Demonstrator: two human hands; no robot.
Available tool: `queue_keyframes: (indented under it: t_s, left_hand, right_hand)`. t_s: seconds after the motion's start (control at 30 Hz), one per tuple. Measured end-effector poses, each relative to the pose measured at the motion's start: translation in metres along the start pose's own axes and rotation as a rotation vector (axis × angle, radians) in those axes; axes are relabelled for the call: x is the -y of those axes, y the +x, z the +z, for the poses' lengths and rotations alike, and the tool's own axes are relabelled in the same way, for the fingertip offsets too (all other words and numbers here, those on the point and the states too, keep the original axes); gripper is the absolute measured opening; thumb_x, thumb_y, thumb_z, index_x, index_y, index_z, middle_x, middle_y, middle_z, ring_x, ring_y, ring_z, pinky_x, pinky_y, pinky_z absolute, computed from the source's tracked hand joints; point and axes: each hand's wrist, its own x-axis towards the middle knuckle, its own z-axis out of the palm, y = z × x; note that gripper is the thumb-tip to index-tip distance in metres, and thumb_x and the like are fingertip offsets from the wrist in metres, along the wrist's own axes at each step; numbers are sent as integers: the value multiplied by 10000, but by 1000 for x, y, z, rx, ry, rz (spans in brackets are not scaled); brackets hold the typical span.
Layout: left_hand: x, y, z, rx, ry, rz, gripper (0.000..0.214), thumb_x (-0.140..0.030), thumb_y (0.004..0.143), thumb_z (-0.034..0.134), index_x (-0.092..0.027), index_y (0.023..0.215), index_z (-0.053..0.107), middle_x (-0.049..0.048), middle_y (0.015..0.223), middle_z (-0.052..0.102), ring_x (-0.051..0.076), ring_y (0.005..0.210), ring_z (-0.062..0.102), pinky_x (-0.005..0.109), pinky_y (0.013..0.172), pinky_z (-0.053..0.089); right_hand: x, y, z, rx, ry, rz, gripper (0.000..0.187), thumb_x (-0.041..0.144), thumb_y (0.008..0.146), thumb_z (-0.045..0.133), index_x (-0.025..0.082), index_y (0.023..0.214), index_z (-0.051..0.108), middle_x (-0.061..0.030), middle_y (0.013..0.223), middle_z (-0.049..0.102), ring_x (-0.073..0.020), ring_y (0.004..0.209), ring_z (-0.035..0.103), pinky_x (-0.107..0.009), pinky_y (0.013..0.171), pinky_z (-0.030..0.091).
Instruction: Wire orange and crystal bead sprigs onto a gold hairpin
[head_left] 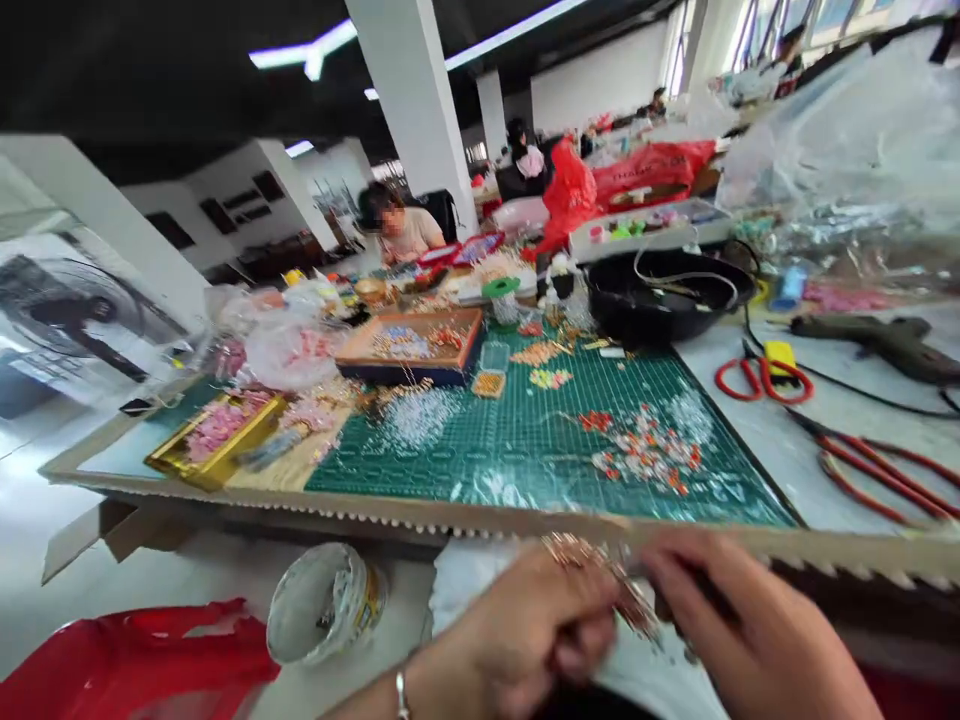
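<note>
was standing by the worktop (757, 450) watching this. everything sat around the green cutting mat (525, 440): loose beads (645, 450) scattered on its right half, a wooden tray (409, 345) at its far left edge, a black bowl (667, 290) at its far right corner, red-handled scissors (761, 380) just off its right side.

the wire bundle (600, 562), thin copper-coloured strands, was off the mat's near edge, held up in the air between both hands and not touching the mat. the left hand (525, 635) had its fingers clenched round the bundle's lower part. the right hand (739, 630) was right against the other end, but it was all motion blur, so i honestly couldn't tell if those fingers were pinching a strand or just brushing it.

my take on doing this bit well: grip the bundle tight and low with the left so the strands don't fan out, and work one strand at a time with the right. i'd also hold it over the mat, since a dropped bead off that near edge would likely roll away.
</note>
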Motion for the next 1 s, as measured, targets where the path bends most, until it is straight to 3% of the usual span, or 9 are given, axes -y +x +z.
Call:
queue_keyframes:
  t_s: [0.07, 0.13, 0.23, 0.33, 0.47, 0.73, 1.0]
  left_hand:
    - [-5, -10, 2, -135, -61, 191, 397, -394, 641, 941, -132, 750, 663, -97, 495, 383, 8, 422, 202, 189, 436, 100]
    - [-8, -15, 2, -191, -124, 253, 366, -329, 638, 952, -148, 765, 660, -105, 496, 386, 4, 416, 207, 183, 443, 122]
    - [-2, -14, 5, -269, -90, 225, 391, -240, 619, 956, -166, 694, 580, -84, 557, 457, 20, 449, 328, 178, 467, 234]
    - [10, -7, 11, -287, 1, 219, 461, -150, 587, 941, -166, 614, 481, -36, 681, 561, 63, 616, 488, 187, 594, 389]
    - [16, 4, 14, -359, 25, 203, 473, -151, 679, 872, -176, 649, 400, -3, 874, 669, 32, 563, 415, 192, 529, 313]
    - [13, 13, 8, -372, 35, 201, 466, -164, 715, 850, -194, 679, 386, -38, 722, 629, 40, 537, 404, 198, 530, 308]
    - [14, 10, -5, -384, 16, 203, 455, -157, 697, 871, -199, 729, 418, -69, 653, 592, 42, 518, 394, 200, 512, 284]
  right_hand:
    - [4, 4, -14, 112, 151, 349, 370, 540, 978, 557, 231, 791, 641, 6, 560, 596, -125, 470, 565, -209, 437, 467]
    - [6, 6, -22, 217, 405, 601, 447, 650, 885, 653, 217, 780, 610, 28, 532, 543, -108, 431, 505, -213, 402, 419]
    - [8, 2, -23, 295, 560, 754, 533, 712, 748, 764, 207, 775, 596, 44, 531, 528, -93, 412, 468, -217, 392, 395]
    - [11, -7, -18, 377, 709, 858, 545, 712, 770, 751, 202, 746, 561, 46, 551, 532, -74, 416, 461, -206, 408, 399]
    - [12, -15, -11, 446, 886, 957, 527, 672, 781, 771, 199, 748, 541, 43, 618, 570, -75, 457, 525, -186, 417, 404]
    - [9, -13, -4, 494, 940, 976, 472, 623, 849, 736, 179, 756, 606, 6, 638, 645, -96, 499, 593, -219, 491, 454]
    - [15, -6, 3, 468, 944, 968, 455, 602, 829, 761, 192, 733, 590, -4, 627, 678, -123, 504, 628, -240, 500, 474]
